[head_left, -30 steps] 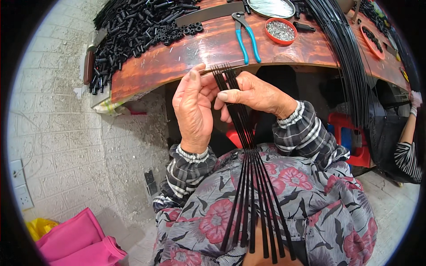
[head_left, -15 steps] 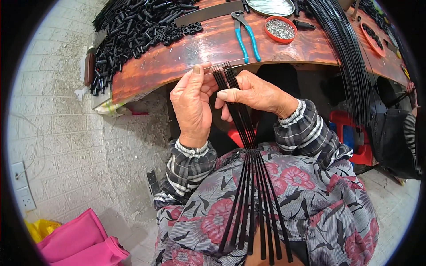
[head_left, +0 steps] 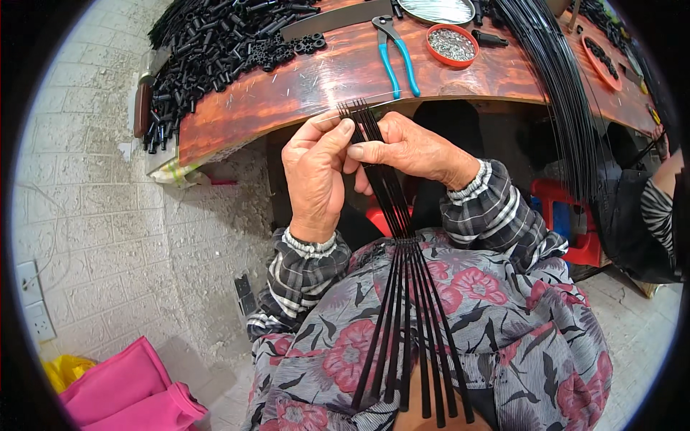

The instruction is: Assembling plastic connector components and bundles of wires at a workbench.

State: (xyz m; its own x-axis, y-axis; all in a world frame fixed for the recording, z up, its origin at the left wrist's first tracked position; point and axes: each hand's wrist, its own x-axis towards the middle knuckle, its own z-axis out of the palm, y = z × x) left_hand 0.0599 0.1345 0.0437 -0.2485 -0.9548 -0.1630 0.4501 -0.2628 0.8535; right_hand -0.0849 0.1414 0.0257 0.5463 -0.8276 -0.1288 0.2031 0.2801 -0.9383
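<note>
A bundle of thin black metal ribs, like umbrella ribs [head_left: 388, 194], lies lengthwise before me. Its thicker ends fan out over my lap and its narrow tips point at the table. My right hand [head_left: 420, 154] is closed round the bundle below the tips, thumb on top. At the tips, my left hand [head_left: 313, 169] is closed, its thumb pressed against the ribs' left side. A thin pale wire [head_left: 381, 99] crosses by the rib tips and reaches the left fingers. Whether it passes through the ribs is too small to tell.
On the wooden table [head_left: 237, 118] lie blue-handled pliers [head_left: 397, 61], a red dish of small metal pieces [head_left: 453, 44], a heap of black plastic parts [head_left: 208, 57] and a long black rib bundle [head_left: 568, 108]. A red stool [head_left: 589, 241] and another person's striped sleeve [head_left: 658, 212] are at right.
My left thumb has come down from a raised position to the right, onto the ribs near their tips. My right hand keeps its hold on the bundle.
</note>
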